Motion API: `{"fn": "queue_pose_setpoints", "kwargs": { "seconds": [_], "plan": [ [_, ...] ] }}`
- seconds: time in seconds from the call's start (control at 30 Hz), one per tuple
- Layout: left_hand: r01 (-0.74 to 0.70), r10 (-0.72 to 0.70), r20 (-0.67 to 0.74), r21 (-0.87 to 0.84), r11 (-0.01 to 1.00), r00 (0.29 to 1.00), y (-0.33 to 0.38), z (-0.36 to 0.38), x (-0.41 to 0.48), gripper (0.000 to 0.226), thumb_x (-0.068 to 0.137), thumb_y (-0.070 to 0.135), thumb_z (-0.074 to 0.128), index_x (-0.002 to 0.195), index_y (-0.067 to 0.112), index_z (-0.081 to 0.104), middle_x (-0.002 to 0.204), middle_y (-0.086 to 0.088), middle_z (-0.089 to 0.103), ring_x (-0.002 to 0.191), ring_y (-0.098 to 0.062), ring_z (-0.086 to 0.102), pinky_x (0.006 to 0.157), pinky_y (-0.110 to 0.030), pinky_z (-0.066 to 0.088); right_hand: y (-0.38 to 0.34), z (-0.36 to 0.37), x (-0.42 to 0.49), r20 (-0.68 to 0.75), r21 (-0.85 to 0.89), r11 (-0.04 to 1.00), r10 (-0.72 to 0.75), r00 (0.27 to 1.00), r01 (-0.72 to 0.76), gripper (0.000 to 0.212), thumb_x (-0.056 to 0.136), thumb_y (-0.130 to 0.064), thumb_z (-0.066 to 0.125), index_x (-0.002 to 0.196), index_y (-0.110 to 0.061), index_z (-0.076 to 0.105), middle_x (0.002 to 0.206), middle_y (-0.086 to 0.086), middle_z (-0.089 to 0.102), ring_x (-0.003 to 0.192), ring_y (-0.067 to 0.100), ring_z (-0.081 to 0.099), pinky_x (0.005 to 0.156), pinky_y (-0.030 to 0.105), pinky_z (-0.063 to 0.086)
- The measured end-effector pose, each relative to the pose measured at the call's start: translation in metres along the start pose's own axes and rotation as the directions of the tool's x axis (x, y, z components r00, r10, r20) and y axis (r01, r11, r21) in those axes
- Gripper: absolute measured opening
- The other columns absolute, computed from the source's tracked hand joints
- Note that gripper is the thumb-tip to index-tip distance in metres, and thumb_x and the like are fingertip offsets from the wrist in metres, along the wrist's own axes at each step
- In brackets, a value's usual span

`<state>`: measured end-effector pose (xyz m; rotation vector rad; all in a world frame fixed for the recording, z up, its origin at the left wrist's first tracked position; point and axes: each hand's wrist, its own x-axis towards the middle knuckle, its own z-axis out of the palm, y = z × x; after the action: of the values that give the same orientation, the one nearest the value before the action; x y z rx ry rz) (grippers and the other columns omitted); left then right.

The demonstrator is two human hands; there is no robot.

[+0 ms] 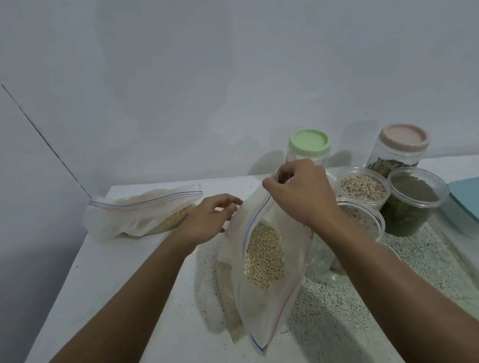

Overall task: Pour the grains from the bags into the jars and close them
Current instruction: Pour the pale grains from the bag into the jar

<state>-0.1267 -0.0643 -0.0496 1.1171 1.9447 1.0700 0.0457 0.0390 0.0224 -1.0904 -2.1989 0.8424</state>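
Grain bag (264,255) hung over the counter (156,306), just left of the open jars (361,213), its zip mouth seemingly parted. Our right grip (301,193) pinched the top edge. Our left grip (209,219) curled beside it; whether it held the bag, we could not tell. We judged that pouring was next: tip the mouth over a jar.

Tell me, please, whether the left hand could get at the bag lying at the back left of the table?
Probably yes. The left hand is right beside the flat bag with nothing between them, and the right hand pinches the upright bag by its top.
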Motion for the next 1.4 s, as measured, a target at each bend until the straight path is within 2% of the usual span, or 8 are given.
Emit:
{"fn": "queue_pose_setpoints", "kwargs": {
  "seconds": [0.13, 0.37, 0.5, 0.7, 0.83, 1.07, 1.3, 1.4],
  "plan": [
    [0.008, -0.010, 0.114, 0.013, 1.000, 0.993, 0.006, 0.004, 0.025, 0.025, 0.107, 0.025, 0.049, 0.122, 0.030, 0.069, 0.123, 0.006, 0.068, 0.110, -0.012, 0.065, 0.085, -0.029, 0.055, 0.005, 0.001, 0.004, -0.024, 0.019, 1.000, 0.012, 1.000, -0.012, 0.039, 0.085, -0.039, 0.073, 0.062, -0.009, 0.064, 0.060, 0.003, 0.063, 0.059, 0.021, 0.060, 0.057, 0.034, 0.047],
    [-0.083, 0.040, 0.314, 0.124, 0.989, 0.949, -0.004, 0.016, 0.046, 0.030, 0.104, 0.028, 0.057, 0.132, 0.031, 0.063, 0.134, 0.019, 0.061, 0.121, 0.005, 0.055, 0.089, -0.015, 0.040, 0.014, -0.007, 0.013, 0.054, 0.069, 0.998, -0.015, 0.998, 0.011, 0.015, 0.083, -0.013, 0.074, 0.071, -0.004, 0.073, 0.068, 0.011, 0.067, 0.060, 0.016, 0.055, 0.061, 0.030, 0.045],
    [-0.138, 0.122, 0.196, 0.074, 0.988, 0.973, -0.004, 0.015, 0.042, 0.016, 0.107, 0.021, 0.050, 0.102, 0.025, 0.064, 0.095, 0.006, 0.068, 0.080, -0.002, 0.058, 0.075, -0.021, 0.042, 0.012, -0.012, 0.013, 0.066, 0.186, 0.982, -0.040, 0.997, 0.027, 0.012, 0.083, -0.010, 0.075, 0.073, -0.004, 0.073, 0.062, 0.002, 0.057, 0.060, 0.010, 0.048, 0.061, 0.026, 0.041],
    [-0.229, 0.225, 0.083, 0.040, 0.973, 0.971, -0.012, 0.001, 0.013, 0.017, 0.109, 0.027, 0.047, 0.111, 0.022, 0.062, 0.099, -0.007, 0.071, 0.097, -0.035, 0.065, 0.081, -0.039, 0.048, 0.002, -0.014, 0.012, 0.081, 0.416, 0.908, -0.097, 0.992, 0.055, 0.013, 0.087, -0.006, 0.076, 0.075, -0.001, 0.073, 0.068, 0.001, 0.065, 0.063, 0.010, 0.051, 0.062, 0.024, 0.043],
    [-0.277, 0.280, -0.055, 0.054, 0.959, 0.958, -0.015, -0.012, -0.018, 0.016, 0.107, 0.026, 0.049, 0.108, 0.020, 0.064, 0.090, -0.002, 0.069, 0.088, -0.029, 0.065, 0.086, -0.050, 0.053, -0.008, -0.009, 0.008, 0.094, 0.478, 0.874, -0.149, 0.984, 0.087, 0.011, 0.089, -0.006, 0.074, 0.079, 0.000, 0.072, 0.077, 0.013, 0.071, 0.067, 0.011, 0.056, 0.063, 0.020, 0.043],
    [-0.251, 0.311, -0.262, 0.238, 0.938, 0.914, -0.021, -0.045, -0.059, 0.014, 0.104, 0.022, 0.055, 0.094, 0.027, 0.064, 0.083, 0.005, 0.069, 0.078, -0.028, 0.061, 0.075, -0.042, 0.051, -0.038, 0.009, 0.011, 0.197, 0.492, 0.857, -0.280, 0.940, 0.153, 0.013, 0.093, -0.012, 0.072, 0.080, -0.010, 0.072, 0.072, -0.003, 0.071, 0.077, 0.023, 0.069, 0.073, 0.036, 0.051],
    [-0.281, 0.373, -0.282, 0.318, 0.906, 0.884, -0.018, -0.081, -0.087, 0.014, 0.100, 0.028, 0.049, 0.093, 0.025, 0.061, 0.077, 0.004, 0.066, 0.078, -0.015, 0.062, 0.075, -0.023, 0.045, -0.054, 0.021, 0.010, 0.245, 0.625, 0.764, -0.387, 0.889, 0.160, 0.010, 0.098, -0.012, 0.066, 0.090, -0.006, 0.069, 0.087, -0.002, 0.071, 0.083, 0.012, 0.072, 0.068, 0.024, 0.053],
    [-0.251, 0.306, -0.241, 0.231, 0.940, 0.921, -0.034, -0.080, -0.093, 0.026, 0.103, 0.040, 0.043, 0.098, 0.019, 0.058, 0.083, -0.004, 0.060, 0.079, -0.022, 0.058, 0.078, -0.036, 0.047, -0.058, 0.027, 0.012, 0.272, 0.594, 0.776, -0.441, 0.855, 0.212, 0.011, 0.095, -0.012, 0.071, 0.084, -0.013, 0.070, 0.084, 0.003, 0.073, 0.079, 0.015, 0.067, 0.072, 0.029, 0.051]
  ]
}}
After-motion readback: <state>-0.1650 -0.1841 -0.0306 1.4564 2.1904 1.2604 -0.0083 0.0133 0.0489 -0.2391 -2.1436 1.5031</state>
